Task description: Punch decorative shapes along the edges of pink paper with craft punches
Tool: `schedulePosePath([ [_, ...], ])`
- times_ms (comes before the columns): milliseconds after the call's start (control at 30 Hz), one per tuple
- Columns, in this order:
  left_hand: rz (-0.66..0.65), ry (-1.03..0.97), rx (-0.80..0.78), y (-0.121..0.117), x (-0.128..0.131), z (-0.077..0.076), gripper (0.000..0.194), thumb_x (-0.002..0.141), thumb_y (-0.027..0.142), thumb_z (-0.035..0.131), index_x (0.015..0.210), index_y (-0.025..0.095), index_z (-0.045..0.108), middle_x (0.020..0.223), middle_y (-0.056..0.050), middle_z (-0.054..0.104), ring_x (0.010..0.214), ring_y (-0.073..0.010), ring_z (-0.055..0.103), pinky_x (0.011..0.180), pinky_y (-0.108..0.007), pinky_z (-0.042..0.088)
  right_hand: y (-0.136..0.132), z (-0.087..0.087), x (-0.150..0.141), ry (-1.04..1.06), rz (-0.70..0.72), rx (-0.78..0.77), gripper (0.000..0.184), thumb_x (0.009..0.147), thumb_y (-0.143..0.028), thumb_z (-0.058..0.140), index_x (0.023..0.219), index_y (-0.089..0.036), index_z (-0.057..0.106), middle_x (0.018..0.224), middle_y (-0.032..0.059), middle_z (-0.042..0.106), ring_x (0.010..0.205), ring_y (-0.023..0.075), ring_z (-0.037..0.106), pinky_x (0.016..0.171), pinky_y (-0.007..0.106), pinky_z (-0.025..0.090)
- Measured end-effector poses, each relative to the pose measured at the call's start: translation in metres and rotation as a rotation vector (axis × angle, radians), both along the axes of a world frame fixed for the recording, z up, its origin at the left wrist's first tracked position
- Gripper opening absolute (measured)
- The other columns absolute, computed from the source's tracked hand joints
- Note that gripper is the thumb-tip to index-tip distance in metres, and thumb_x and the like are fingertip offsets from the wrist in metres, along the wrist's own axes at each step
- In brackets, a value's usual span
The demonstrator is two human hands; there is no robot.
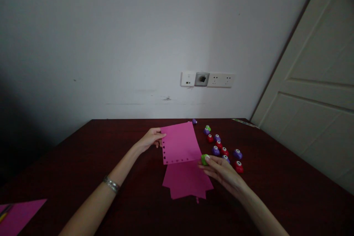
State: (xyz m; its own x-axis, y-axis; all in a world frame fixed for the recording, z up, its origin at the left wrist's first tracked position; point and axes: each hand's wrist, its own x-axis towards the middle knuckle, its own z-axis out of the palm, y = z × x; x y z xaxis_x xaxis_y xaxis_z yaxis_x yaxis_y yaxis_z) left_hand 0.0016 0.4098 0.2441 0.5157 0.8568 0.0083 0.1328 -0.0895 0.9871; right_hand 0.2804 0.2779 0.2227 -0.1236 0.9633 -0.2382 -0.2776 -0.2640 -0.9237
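My left hand pinches the upper left edge of a pink sheet of paper, which is lifted and tilted toward me. Small punched holes run down its left edge and along part of its bottom edge. At the sheet's lower right corner, my right hand grips a green craft punch with its thumb on the white top. Whether the sheet's corner lies inside the punch, I cannot tell. Beneath the raised sheet, more pink sheets lie overlapping on the table, and a small pink scrap is just in front of them.
Several red and purple craft punches and a green one stand to the right on the dark red table. Another pink sheet with a yellow-and-dark tool lies front left. Behind is a wall with sockets.
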Motion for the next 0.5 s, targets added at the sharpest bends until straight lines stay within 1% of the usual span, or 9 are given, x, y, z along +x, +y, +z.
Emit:
schedulePosePath([
  [100, 0.004, -0.011, 0.008, 0.0008, 0.0005, -0.0009, 0.028, 0.075, 0.035, 0.058, 0.091, 0.013, 0.055, 0.061, -0.003, 0.059, 0.049, -0.0106, 0.055, 0.038, -0.018, 0.037, 0.0014, -0.0038, -0.0019, 0.001, -0.038, -0.002, 0.025, 0.067, -0.033, 0.069, 0.083, -0.014, 0.064, 0.086, 0.0090, 0.069, 0.082, 0.0189, 0.066, 0.072, 0.024, 0.053],
  [233, 0.032, -0.022, 0.016, 0.0041, 0.0003, -0.0037, 0.030, 0.074, 0.036, 0.059, 0.093, 0.012, 0.056, 0.062, -0.003, 0.059, 0.049, -0.0108, 0.056, 0.039, -0.018, 0.038, 0.0025, -0.0080, -0.0009, 0.007, -0.045, 0.032, 0.024, 0.069, -0.033, 0.068, 0.084, -0.015, 0.063, 0.087, 0.0089, 0.069, 0.081, 0.0177, 0.065, 0.071, 0.023, 0.053],
  [500, 0.047, -0.039, 0.012, 0.0058, 0.0008, -0.0070, 0.029, 0.073, 0.036, 0.059, 0.091, 0.013, 0.057, 0.062, -0.003, 0.060, 0.049, -0.0109, 0.056, 0.038, -0.018, 0.037, 0.0016, -0.0058, -0.0034, 0.000, -0.074, 0.044, 0.028, 0.065, -0.033, 0.071, 0.084, -0.014, 0.062, 0.086, 0.0095, 0.069, 0.080, 0.0184, 0.065, 0.071, 0.026, 0.052],
])
